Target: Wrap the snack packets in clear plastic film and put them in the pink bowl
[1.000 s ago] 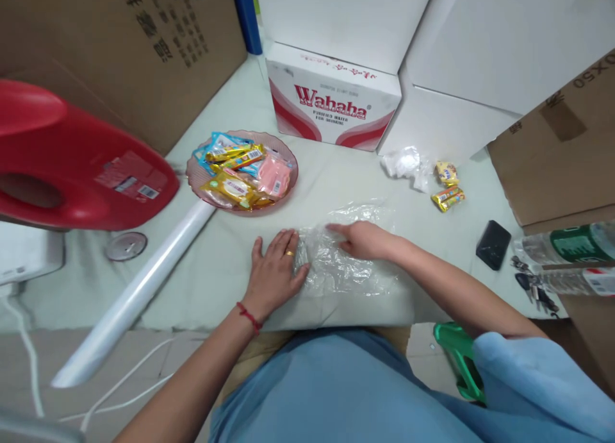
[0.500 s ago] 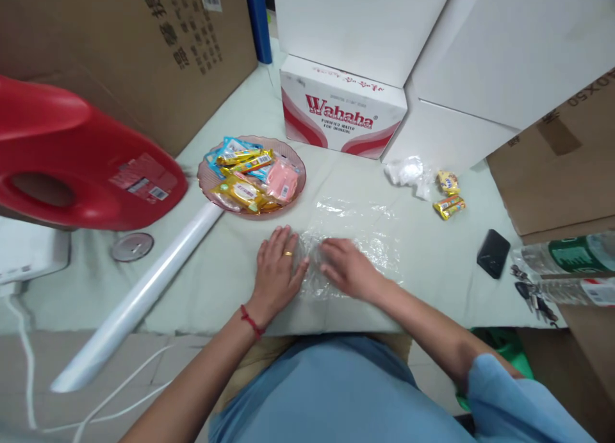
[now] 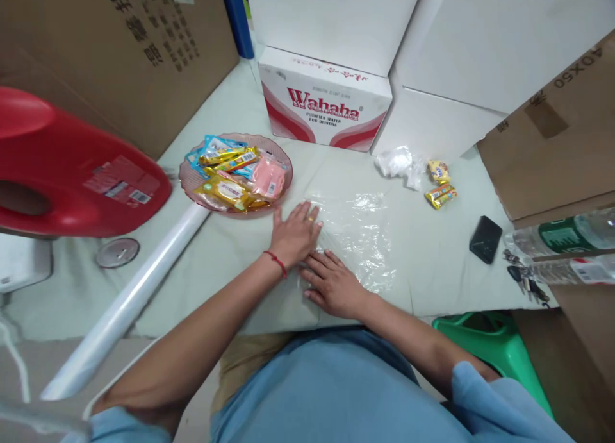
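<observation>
A sheet of clear plastic film (image 3: 369, 238), wrinkled and shiny, lies on the cloth-covered table in front of me. My left hand (image 3: 295, 234) rests flat on its left part, fingers spread and pointing away from me, with a ring on one finger. Just below and to the right, my right hand (image 3: 334, 286) lies on the film's near left part, palm down with its fingers stretched out. The two hands meet or nearly meet at the left wrist. Beyond my left hand stands a pink glass plate (image 3: 283, 196) of wrapped snacks (image 3: 230, 180).
A white roll (image 3: 129, 299) and a red jug (image 3: 115, 180) are on the left. At the back stands a Wahaha box (image 3: 327, 113). To the right are crumpled plastic (image 3: 398, 164), two snack packets (image 3: 439, 193), a black case (image 3: 485, 239), keys (image 3: 528, 283) and bottles (image 3: 571, 233).
My left hand has slid forward and to the right over the film. The right hand has moved toward me and flattened. The view has shifted slightly to the right.
</observation>
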A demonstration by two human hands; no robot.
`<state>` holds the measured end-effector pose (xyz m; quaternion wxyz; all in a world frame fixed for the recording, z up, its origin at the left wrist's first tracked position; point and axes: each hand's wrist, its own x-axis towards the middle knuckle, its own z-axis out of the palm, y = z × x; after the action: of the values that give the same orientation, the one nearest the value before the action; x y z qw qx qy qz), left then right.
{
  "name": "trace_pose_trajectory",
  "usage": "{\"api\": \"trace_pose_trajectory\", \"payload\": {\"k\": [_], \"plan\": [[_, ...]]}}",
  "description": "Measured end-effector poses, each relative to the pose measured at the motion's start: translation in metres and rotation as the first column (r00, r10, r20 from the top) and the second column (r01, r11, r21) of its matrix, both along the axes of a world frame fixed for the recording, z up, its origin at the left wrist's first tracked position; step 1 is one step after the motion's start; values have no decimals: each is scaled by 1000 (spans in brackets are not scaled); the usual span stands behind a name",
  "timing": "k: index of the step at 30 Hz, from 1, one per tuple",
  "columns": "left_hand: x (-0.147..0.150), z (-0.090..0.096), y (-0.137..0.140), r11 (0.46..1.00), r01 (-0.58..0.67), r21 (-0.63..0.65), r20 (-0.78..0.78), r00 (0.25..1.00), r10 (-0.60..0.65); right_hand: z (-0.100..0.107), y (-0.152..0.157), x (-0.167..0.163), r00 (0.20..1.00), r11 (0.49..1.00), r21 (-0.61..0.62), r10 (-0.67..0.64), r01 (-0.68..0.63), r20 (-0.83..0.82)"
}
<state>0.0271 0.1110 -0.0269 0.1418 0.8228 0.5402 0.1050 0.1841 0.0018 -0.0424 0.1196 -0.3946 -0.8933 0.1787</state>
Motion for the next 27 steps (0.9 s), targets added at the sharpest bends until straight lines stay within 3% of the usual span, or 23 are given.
{"api": "trace_pose_trajectory", "payload": {"k": [6, 9, 12, 14, 17, 21, 27], "plan": [[-10, -10, 8, 1000, -14, -11, -16, 1000, 14, 8, -16, 9, 977, 1000, -18, 14, -18, -212], [-12, -11, 3, 1000, 15, -1, -34, 999, -15, 11, -11, 34, 966, 976, 32, -206, 214, -156], [-17, -12, -2, 998, 59, 20, -50, 997, -58, 6, -4, 77, 889, 889, 68, -456, 453, 37], [-22, -13, -4, 996, 90, 23, -59, 994, -89, 0, -4, 108, 837, 848, 88, -531, 523, 132], [-28, -15, -5, 991, 132, 8, -75, 988, -131, -6, -6, 144, 795, 811, 139, -585, 569, 161], [-34, -17, -10, 990, 143, 16, -81, 987, -142, -9, -8, 161, 763, 776, 169, -629, 608, 145], [-56, -18, -29, 990, 129, 57, -66, 990, -125, -10, -8, 167, 784, 795, 202, -602, 572, 152]]}}
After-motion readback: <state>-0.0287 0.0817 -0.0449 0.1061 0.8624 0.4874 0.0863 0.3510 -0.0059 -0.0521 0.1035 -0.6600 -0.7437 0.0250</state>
